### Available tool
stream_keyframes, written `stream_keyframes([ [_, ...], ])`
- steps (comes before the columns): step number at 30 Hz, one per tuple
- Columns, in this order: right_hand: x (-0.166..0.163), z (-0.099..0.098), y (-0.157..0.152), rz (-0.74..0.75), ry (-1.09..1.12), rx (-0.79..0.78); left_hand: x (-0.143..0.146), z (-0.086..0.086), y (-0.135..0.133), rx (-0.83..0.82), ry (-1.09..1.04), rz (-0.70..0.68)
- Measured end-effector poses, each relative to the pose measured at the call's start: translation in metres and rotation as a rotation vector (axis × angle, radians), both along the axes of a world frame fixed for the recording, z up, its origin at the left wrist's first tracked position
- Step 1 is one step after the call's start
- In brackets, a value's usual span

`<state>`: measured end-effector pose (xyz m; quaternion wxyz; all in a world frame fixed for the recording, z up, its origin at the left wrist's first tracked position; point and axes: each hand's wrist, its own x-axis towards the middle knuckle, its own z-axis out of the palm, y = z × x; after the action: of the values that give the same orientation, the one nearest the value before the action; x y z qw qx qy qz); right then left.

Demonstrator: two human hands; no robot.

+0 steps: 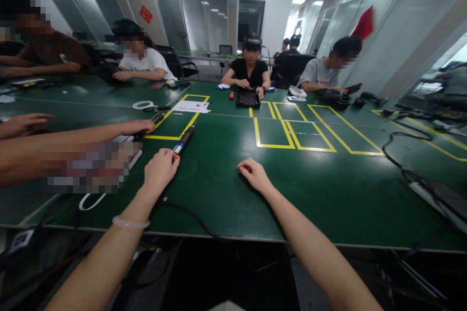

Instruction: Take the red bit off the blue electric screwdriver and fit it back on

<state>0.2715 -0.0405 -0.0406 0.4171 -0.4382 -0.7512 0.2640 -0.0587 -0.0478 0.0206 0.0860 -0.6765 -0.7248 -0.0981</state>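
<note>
My left hand [159,169] is closed around the rear end of a corded electric screwdriver [183,141] that lies on the green table [226,194], its tip pointing away from me. A clear bracelet sits on that wrist. My right hand [255,175] rests on the table to the right, fingers loosely curled, with nothing visible in it. The screwdriver's black cable [189,214] runs back over the near table edge.
A neighbour's arms [73,136] reach in from the left, one hand by another screwdriver [157,118]. Yellow tape rectangles [292,129] mark the table. Across it a person has a black tray [248,98]. Papers [191,106], a white ring [142,105], cables at right [397,155].
</note>
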Motion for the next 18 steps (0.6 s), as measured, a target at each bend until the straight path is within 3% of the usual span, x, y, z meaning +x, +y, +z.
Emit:
stream_keyframes([
  [4,0.000,-0.002,0.001,-0.001,0.068,-0.036,0.031,0.005,0.001,0.022,-0.243,-0.168],
  [7,0.000,-0.003,0.003,0.014,0.171,-0.114,0.071,0.004,0.006,-0.104,-0.612,-0.454],
  [10,0.000,-0.002,0.005,0.056,0.314,-0.248,0.113,-0.001,0.013,-0.249,-0.846,-0.604],
  [14,0.000,0.002,0.005,0.140,0.444,-0.372,0.150,-0.012,0.019,-0.452,-1.077,-0.725],
  [18,-0.001,0.002,0.004,0.181,0.475,-0.378,0.153,-0.026,0.020,-0.469,-1.154,-0.739],
])
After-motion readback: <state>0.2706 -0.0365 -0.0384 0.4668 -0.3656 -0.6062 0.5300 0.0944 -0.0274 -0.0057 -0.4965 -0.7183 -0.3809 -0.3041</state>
